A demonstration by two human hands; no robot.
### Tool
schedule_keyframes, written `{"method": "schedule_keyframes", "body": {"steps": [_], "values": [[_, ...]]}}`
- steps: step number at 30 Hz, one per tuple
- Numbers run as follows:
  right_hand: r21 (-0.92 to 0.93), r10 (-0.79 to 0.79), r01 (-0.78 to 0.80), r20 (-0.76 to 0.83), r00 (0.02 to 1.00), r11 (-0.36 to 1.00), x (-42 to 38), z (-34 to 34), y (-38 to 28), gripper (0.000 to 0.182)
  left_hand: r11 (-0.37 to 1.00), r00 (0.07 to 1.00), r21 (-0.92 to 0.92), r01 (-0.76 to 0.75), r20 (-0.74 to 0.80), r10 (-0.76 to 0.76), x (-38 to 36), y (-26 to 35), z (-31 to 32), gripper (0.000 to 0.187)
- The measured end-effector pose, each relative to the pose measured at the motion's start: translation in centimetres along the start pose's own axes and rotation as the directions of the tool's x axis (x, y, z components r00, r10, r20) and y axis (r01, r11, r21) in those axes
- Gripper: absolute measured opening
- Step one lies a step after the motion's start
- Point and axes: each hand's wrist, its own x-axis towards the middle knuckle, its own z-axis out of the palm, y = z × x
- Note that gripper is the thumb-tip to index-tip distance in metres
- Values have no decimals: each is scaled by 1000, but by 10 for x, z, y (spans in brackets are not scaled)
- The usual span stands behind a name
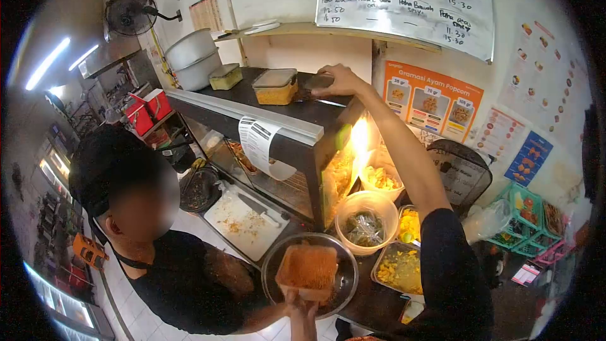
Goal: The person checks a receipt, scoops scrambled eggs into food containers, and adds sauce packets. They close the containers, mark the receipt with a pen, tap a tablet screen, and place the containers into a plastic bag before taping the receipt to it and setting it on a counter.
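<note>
At the bottom centre, my left hand (303,307) grips the near side of a square plastic tub (308,268) holding orange-brown powder. The tub is over a wide metal bowl (349,278). My right arm stretches up to the black top of the glass display case (243,102). There my right hand (334,81) is closed round a small dark thing that I cannot make out. Just left of it stands a lidded clear container (275,86) with yellow-orange contents. Beside the bowl is a round tub (367,222) with a plastic bag inside.
A co-worker in black (183,278) stands at the left, one forearm reaching close to my left hand. A white cutting board (243,221) with crumbs lies before the case. Trays of yellow food (398,268) and green baskets (524,218) are at the right.
</note>
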Motion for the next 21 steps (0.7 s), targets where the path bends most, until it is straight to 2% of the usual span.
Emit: {"method": "schedule_keyframes", "body": {"steps": [1, 2, 3, 4, 5, 7, 8, 9, 11, 12, 13, 14, 15, 16, 17, 18, 19, 20, 21], "values": [[6, -67, 68, -147, 987, 998, -8, -4, -12, 57, 999, 999, 46, -8, -39, 10, -5, 0, -11, 93], [10, -74, 76, -142, 987, 997, -17, -7, -27, 57, 998, 997, -41, 56, -55, -58, -1, -12, -47, 93], [-79, -60, 52, -94, 994, 995, -26, -10, -43, 48, 985, 990, -129, 118, -65, -127, 1, -23, -70, 93], [-167, -38, 30, -47, 998, 985, -31, -9, -53, 40, 980, 991, -166, 109, -52, -120, -1, -23, -68, 95], [-159, -36, 30, -40, 999, 987, -25, -1, -50, 40, 981, 991, -162, 109, -62, -120, -4, -22, -67, 95], [-216, -56, 38, -77, 995, 976, -19, 9, -51, 26, 992, 992, -93, 89, -81, -97, -6, -20, -57, 111], [-336, -88, 57, -78, 993, 940, -26, 7, -56, 20, 998, 999, -54, 41, 26, -39, -1, -24, -55, 111], [-332, -87, 57, -75, 993, 942, -35, 1, -61, 20, 998, 999, -52, 41, 21, -40, -1, -27, -54, 111], [-340, -164, 34, -361, 918, 940, -59, -7, -69, 16, 997, 992, 8, 79, 100, -79, -6, -33, -58, 110], [-213, -88, 0, -403, 911, 977, -86, -30, -87, 15, 992, 988, 19, 123, 86, -124, -8, -37, -57, 110], [21, -91, 118, -505, 858, 993, -107, -35, -82, 16, 985, 983, 28, 168, 72, -169, -9, -41, -56, 110], [258, 60, 46, -388, 920, 965, -142, -52, -89, 14, 991, 991, 13, 134, 9, -134, -11, -43, -28, 109], [280, -70, 223, -468, 881, 934, -182, -60, -88, 12, 985, 962, 41, 169, 212, -173, -1, -60, -45, 105], [368, 12, 111, -316, 949, 923, -231, -72, -93, 11, 974, 969, 101, 204, 121, -215, -4, -66, -35, 98], [367, 37, 31, -176, 984, 930, -279, -84, -102, 15, 943, 943, 70, 325, -102, -317, -11, -75, -28, 95], [302, 50, -40, -27, 998, 952, -325, -94, -106, 16, 927, 923, -16, 375, -83, -375, -5, -108, -64, 98], [256, -81, 90, -46, 996, 963, -370, -83, -90, 12, 919, 920, -39, 392, -1, -392, -5, -123, -63, 102], [269, 4, -45, 154, 988, 962, -406, -94, -99, 8, 909, 910, -59, 412, 81, -407, -4, -137, -61, 108], [247, 89, -141, 210, 974, 959, -440, -93, -104, 8, 902, 904, -145, 408, 205, -376, -8, -163, -83, 110]]}}
